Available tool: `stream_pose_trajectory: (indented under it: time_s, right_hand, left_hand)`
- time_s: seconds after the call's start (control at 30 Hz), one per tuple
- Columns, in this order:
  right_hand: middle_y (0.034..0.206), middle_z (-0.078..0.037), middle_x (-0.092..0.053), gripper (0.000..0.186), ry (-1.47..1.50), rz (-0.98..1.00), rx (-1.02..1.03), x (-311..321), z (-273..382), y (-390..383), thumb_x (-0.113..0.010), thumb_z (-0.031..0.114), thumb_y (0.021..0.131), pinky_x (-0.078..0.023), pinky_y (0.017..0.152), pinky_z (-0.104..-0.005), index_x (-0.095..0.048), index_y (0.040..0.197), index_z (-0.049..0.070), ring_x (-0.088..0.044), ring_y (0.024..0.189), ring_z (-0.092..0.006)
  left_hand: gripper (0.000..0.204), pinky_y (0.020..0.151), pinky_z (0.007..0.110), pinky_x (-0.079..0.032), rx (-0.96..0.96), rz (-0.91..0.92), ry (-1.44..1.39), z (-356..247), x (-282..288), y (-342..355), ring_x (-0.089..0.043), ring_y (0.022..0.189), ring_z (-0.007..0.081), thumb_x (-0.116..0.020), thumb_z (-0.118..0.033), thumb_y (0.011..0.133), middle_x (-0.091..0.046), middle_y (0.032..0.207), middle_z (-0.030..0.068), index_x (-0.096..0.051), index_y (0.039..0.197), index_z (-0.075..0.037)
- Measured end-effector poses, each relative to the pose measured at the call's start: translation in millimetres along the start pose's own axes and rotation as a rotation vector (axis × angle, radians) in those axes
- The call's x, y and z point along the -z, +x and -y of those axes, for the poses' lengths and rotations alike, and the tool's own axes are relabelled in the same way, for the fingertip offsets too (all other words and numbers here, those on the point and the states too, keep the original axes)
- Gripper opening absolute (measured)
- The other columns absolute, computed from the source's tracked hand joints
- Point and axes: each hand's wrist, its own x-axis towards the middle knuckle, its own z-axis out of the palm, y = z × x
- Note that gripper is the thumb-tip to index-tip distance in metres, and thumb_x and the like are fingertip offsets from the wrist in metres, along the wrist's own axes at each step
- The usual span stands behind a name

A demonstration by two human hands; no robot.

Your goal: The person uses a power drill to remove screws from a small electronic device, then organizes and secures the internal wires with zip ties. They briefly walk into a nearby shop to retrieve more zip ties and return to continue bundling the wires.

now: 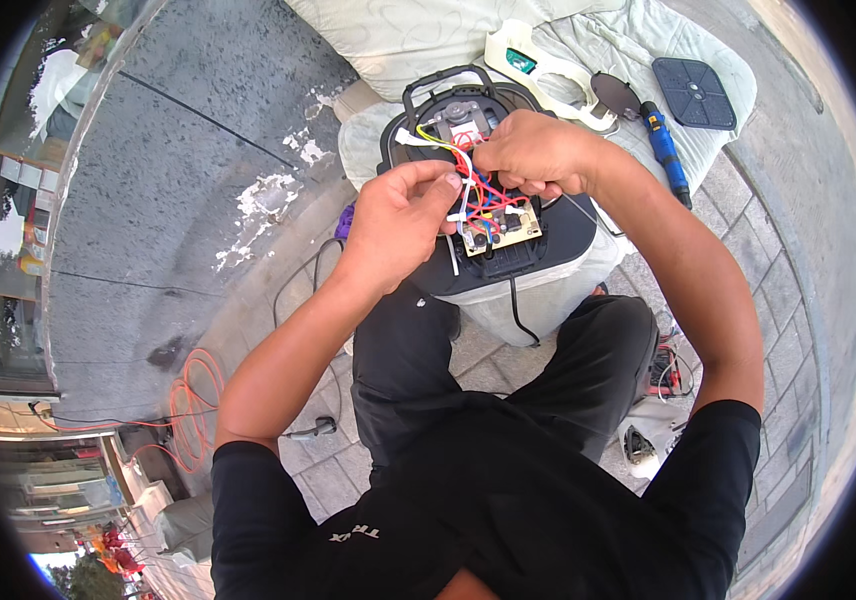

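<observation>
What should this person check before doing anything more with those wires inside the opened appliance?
1. Left hand pinches the white wire: ok.
2. Right hand on the red wires: ok.
3. Circuit board in plain sight: ok.
4. Appliance steady between the knees: ok.
5. Black power cord unplugged: cannot tell, its end is hidden.
6. Blue screwdriver lies apart on the cushion, within reach: ok.

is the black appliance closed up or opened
Opened: the black appliance shows its circuit board and coloured wires bare, both hands working among them.
</observation>
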Motion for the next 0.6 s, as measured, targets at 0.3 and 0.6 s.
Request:
stream_pose_trajectory:
  time_s: [0.3,0.6]
  right_hand:
    - [0.057,0.002,-0.050,0.030,-0.041,0.050,0.020,8,-5,14,-0.068,0.025,0.090,-0.026,0.038,-0.0274,-0.059,0.068,0.009,-0.038,0.042,-0.0073]
    - [0.058,0.003,-0.050,0.027,-0.048,0.063,-0.009,8,1,8,-0.066,0.024,0.090,-0.028,0.037,-0.0267,-0.060,0.069,0.008,-0.039,0.043,-0.0074]
  left_hand:
    - [0.041,0.034,0.022,-0.024,0.372,0.184,-0.240,-14,5,18,-0.051,0.049,0.0080,-0.064,-0.040,0.103,-0.070,0.093,0.0054,-0.069,0.110,0.000]
    - [0.032,0.035,0.018,-0.026,0.328,0.236,-0.276,4,3,28,-0.047,0.049,0.0045,-0.061,-0.031,0.106,-0.073,0.093,0.0057,-0.068,0.116,-0.002]
